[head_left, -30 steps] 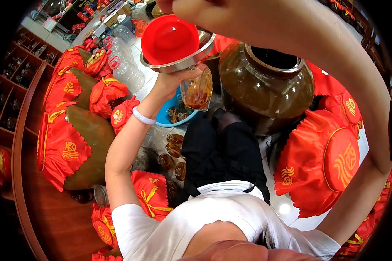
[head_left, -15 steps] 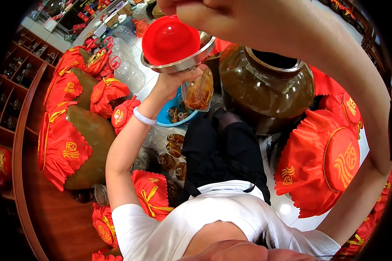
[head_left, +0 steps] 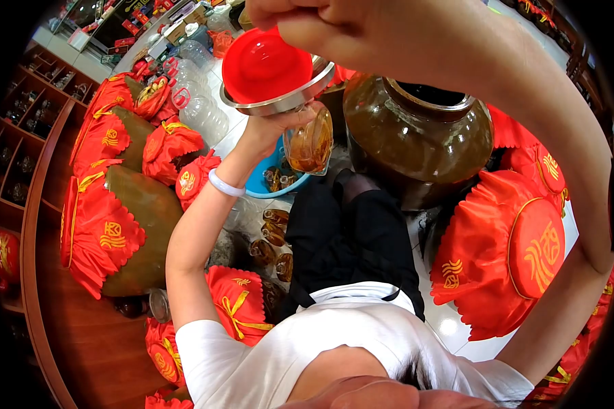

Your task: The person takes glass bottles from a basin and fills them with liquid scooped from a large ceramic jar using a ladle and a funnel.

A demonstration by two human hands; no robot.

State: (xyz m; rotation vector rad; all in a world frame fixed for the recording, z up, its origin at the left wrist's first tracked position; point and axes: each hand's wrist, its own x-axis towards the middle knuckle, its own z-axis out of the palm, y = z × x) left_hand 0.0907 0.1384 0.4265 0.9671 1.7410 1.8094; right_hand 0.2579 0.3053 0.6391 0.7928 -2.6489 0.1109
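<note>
2 bare hands are raised to the left of the large open brown jar [head_left: 416, 143], which serves as the landmark. The left hand [head_left: 271, 131], with a pale bracelet [head_left: 226, 183] at its wrist, is wrapped around the upper part of a clear glass bottle [head_left: 310, 148] with amber contents. This bottle hangs tilted just left of the jar. Above it, also left of the jar, a red bowl-shaped vessel [head_left: 262, 68] sits within a wide steel rim [head_left: 273, 106], directly over the left hand. Where the vessel meets the bottle is hidden.

The right hand [head_left: 314, 20] is above and left of the jar's mouth, overlapping the red vessel's upper edge from the camera's side. Its fingers are curled, but the frame edge cuts them off, so I cannot tell whether they grasp anything. The right forearm [head_left: 450, 51] arches across the view over the back of the jar's mouth.

Left of the jar, beyond the held bottle, a blue basin [head_left: 258, 187] holds small amber bottles [head_left: 274, 180]. 4 more amber bottles [head_left: 261, 252] lie on the floor, left of the jar and nearer the wearer. Clear plastic jugs [head_left: 201, 116] with red handles stand farther left of it. Red-cloth-covered jars [head_left: 143, 218] are grouped well left of the open jar, and a red cloth cover [head_left: 491, 249] with gold characters lies to its right.
</note>
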